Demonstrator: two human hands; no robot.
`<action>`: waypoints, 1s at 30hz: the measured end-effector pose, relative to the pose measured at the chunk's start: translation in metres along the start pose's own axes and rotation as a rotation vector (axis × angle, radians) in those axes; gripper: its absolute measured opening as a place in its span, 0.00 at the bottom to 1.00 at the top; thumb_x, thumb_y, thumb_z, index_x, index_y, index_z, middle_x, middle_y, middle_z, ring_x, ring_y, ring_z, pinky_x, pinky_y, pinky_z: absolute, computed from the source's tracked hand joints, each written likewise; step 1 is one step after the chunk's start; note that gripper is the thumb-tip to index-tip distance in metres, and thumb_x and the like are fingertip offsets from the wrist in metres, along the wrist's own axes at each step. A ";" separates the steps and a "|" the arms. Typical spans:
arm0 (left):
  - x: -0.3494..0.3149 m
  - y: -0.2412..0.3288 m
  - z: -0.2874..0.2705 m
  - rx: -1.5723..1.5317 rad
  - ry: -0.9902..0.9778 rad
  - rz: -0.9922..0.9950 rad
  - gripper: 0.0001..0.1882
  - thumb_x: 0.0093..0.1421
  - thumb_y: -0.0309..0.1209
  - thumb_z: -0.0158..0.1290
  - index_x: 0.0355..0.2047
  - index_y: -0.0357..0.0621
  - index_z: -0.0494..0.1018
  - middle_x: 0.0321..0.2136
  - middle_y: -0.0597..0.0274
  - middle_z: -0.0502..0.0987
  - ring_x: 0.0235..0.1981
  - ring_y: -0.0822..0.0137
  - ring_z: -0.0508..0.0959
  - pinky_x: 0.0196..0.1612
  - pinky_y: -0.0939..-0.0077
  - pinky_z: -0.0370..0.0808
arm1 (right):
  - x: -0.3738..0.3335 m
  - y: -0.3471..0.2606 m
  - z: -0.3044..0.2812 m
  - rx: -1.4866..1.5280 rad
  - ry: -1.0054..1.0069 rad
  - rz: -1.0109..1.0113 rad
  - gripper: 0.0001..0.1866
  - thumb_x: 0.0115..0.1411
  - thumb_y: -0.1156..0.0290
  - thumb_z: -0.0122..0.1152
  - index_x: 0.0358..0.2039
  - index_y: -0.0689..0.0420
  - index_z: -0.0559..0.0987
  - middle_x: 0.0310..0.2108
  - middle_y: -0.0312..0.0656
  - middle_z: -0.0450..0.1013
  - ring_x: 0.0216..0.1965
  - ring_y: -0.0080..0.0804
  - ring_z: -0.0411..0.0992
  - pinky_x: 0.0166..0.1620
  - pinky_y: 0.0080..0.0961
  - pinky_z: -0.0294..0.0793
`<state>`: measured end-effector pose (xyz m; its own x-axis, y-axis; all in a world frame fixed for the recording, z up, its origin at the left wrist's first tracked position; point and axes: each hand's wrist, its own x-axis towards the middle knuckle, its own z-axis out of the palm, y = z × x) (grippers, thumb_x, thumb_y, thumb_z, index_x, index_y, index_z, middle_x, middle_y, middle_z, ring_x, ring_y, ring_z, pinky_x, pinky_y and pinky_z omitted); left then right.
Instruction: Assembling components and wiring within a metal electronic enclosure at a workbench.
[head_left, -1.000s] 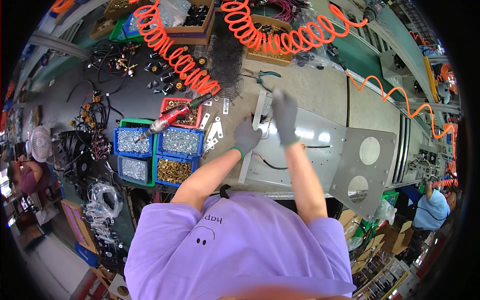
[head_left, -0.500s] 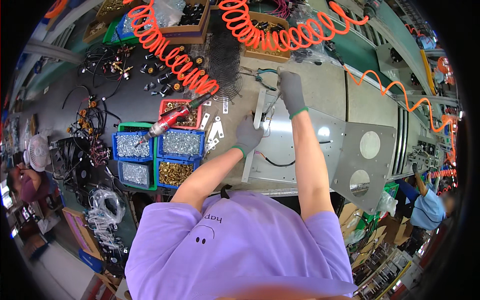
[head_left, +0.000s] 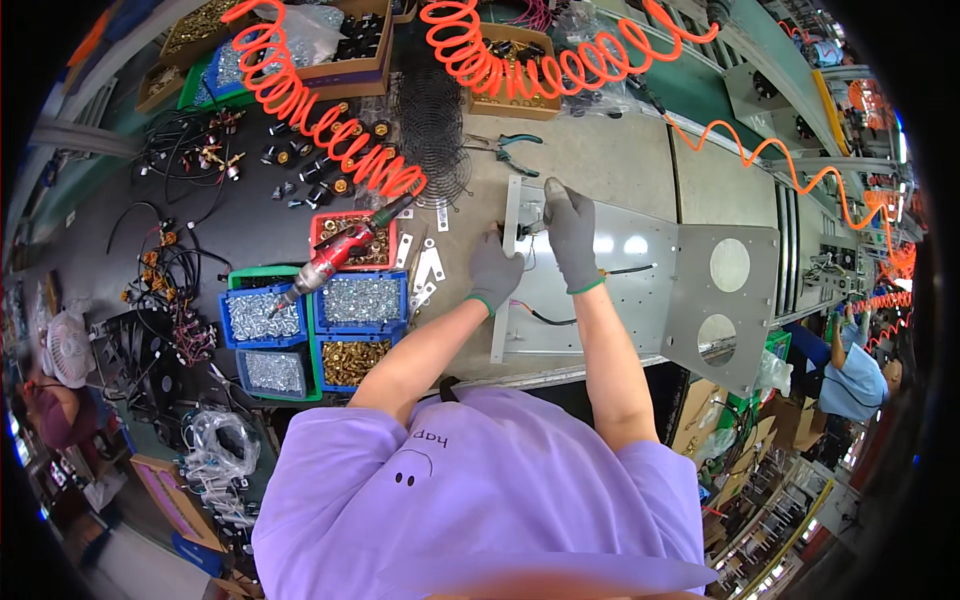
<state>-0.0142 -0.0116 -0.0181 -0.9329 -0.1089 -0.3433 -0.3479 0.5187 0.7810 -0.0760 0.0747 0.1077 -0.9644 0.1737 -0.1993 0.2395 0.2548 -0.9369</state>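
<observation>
Both my hands wear grey gloves. A bent sheet-metal panel (head_left: 630,280) lies in front of me, its raised flange at the left. My left hand (head_left: 496,268) is closed against the outer side of that flange, with the fingertips partly hidden. On the inner side, my right hand (head_left: 572,240) is closed close to the flange, thumb uppermost; what it grips is mostly hidden. Between the hands a small dark fitting with thin wires (head_left: 530,229) shows at the flange. A black cable (head_left: 545,316) runs over the panel. Teal-handled pliers (head_left: 515,150) lie beyond the hands, spread apart.
Left of the panel, a red power driver (head_left: 335,262) on an orange coiled hose (head_left: 310,115) rests across blue bins of screws (head_left: 262,316) and a red bin (head_left: 352,222). Flat metal strips (head_left: 428,265) and a black wire grille (head_left: 430,140) lie nearby. Another person (head_left: 852,380) is far right.
My right hand has come down and nearer to the flange; the slim metal tool seen in it before is now hidden. The pliers' handles show more fully. The view has shifted slightly.
</observation>
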 end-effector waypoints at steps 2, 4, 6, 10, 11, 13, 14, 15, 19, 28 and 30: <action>-0.001 0.001 0.004 0.004 0.032 0.027 0.37 0.45 0.34 0.55 0.55 0.34 0.59 0.45 0.45 0.68 0.46 0.49 0.71 0.48 0.62 0.69 | 0.010 0.001 -0.002 -0.014 -0.013 0.019 0.22 0.59 0.57 0.51 0.19 0.64 0.73 0.14 0.33 0.64 0.19 0.20 0.59 0.23 0.23 0.59; -0.001 0.001 0.005 -0.016 0.038 0.021 0.37 0.44 0.34 0.55 0.55 0.34 0.59 0.45 0.45 0.68 0.46 0.49 0.71 0.48 0.62 0.69 | 0.021 -0.002 -0.003 -0.027 -0.031 0.034 0.21 0.58 0.58 0.50 0.19 0.64 0.73 0.14 0.34 0.64 0.19 0.20 0.59 0.23 0.24 0.59; 0.000 0.000 0.005 -0.031 0.051 0.010 0.37 0.44 0.34 0.55 0.55 0.34 0.59 0.45 0.44 0.69 0.46 0.49 0.71 0.48 0.62 0.69 | 0.028 -0.016 0.001 -0.023 -0.015 0.061 0.21 0.59 0.58 0.51 0.13 0.56 0.66 0.11 0.31 0.58 0.12 0.18 0.53 0.17 0.21 0.51; 0.000 -0.005 0.008 -0.018 0.095 0.043 0.36 0.43 0.32 0.54 0.54 0.32 0.60 0.43 0.43 0.70 0.44 0.48 0.71 0.46 0.61 0.69 | 0.059 -0.008 0.003 -0.056 -0.053 0.083 0.21 0.57 0.57 0.51 0.13 0.56 0.67 0.11 0.33 0.60 0.11 0.20 0.54 0.16 0.23 0.51; 0.000 -0.008 0.010 -0.038 0.128 0.083 0.36 0.43 0.32 0.53 0.54 0.31 0.60 0.41 0.43 0.71 0.42 0.47 0.72 0.45 0.62 0.70 | 0.067 -0.005 0.006 -0.065 -0.051 0.115 0.20 0.57 0.58 0.52 0.13 0.56 0.68 0.11 0.33 0.60 0.11 0.21 0.55 0.16 0.23 0.51; 0.001 -0.008 0.011 -0.035 0.141 0.096 0.36 0.43 0.32 0.54 0.54 0.31 0.60 0.41 0.43 0.71 0.42 0.47 0.72 0.45 0.62 0.70 | 0.088 0.010 0.008 -0.068 -0.049 0.141 0.19 0.57 0.58 0.52 0.13 0.56 0.69 0.11 0.34 0.61 0.11 0.22 0.56 0.16 0.24 0.52; 0.001 -0.007 0.011 -0.035 0.142 0.111 0.36 0.43 0.32 0.54 0.54 0.31 0.60 0.41 0.43 0.71 0.41 0.47 0.73 0.45 0.62 0.70 | 0.104 0.029 0.007 -0.139 -0.080 -0.039 0.19 0.56 0.59 0.52 0.14 0.56 0.70 0.11 0.34 0.61 0.11 0.22 0.56 0.16 0.25 0.53; 0.002 -0.010 0.012 -0.028 0.149 0.112 0.36 0.43 0.32 0.54 0.54 0.31 0.60 0.41 0.43 0.71 0.41 0.47 0.73 0.45 0.62 0.70 | 0.113 0.034 0.009 -0.209 -0.115 -0.222 0.18 0.56 0.60 0.53 0.14 0.56 0.70 0.11 0.34 0.61 0.12 0.23 0.57 0.16 0.27 0.53; 0.001 -0.008 0.009 -0.045 0.098 0.053 0.37 0.41 0.30 0.54 0.54 0.32 0.60 0.42 0.44 0.71 0.43 0.47 0.72 0.47 0.62 0.70 | 0.143 0.049 0.019 -0.316 -0.144 -0.201 0.16 0.55 0.61 0.54 0.16 0.56 0.71 0.12 0.34 0.61 0.12 0.24 0.57 0.17 0.29 0.53; 0.000 -0.003 0.009 0.003 0.114 0.097 0.29 0.40 0.30 0.55 0.45 0.33 0.66 0.38 0.44 0.72 0.39 0.46 0.73 0.42 0.59 0.71 | 0.148 0.020 0.017 -0.283 -0.189 0.236 0.15 0.56 0.66 0.46 0.30 0.64 0.77 0.32 0.59 0.73 0.35 0.54 0.73 0.38 0.43 0.71; 0.001 0.000 0.004 0.023 0.089 0.055 0.26 0.40 0.30 0.55 0.42 0.34 0.67 0.37 0.44 0.72 0.38 0.46 0.73 0.42 0.58 0.71 | 0.131 0.011 -0.003 -0.861 -0.397 -0.430 0.20 0.58 0.60 0.43 0.29 0.61 0.79 0.31 0.57 0.74 0.34 0.52 0.74 0.38 0.43 0.71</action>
<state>-0.0148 -0.0083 -0.0211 -0.9555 -0.1536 -0.2519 -0.2945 0.5452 0.7849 -0.1994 0.1026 0.0724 -0.9172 -0.3789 -0.1234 -0.2854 0.8407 -0.4602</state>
